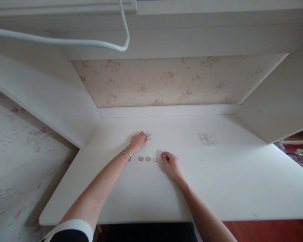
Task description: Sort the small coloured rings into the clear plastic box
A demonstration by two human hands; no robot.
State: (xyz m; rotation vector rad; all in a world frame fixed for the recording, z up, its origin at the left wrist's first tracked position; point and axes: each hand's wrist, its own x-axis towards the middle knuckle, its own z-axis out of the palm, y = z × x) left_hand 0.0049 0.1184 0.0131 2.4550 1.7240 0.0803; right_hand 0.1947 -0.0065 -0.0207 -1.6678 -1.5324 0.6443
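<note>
Crowding the cluster of thin rings (148, 135), our left hand (138, 141) has its fingers bunched narrow at the left edge — can't tell if we're pinching one. Our right hand (171, 163) is loosely curled; whether we hold anything, can't tell. Nearer us than the cluster, a pinkish ring (139, 159), a gold ring (146, 159) and a silver ring (153, 160) line up left to right — silver one just beside our right hand. Clear bag (208, 139) lies on the white desk (232, 188), off to the right.

No lettering, label, brand, number or sign can be read anywhere in view.
</note>
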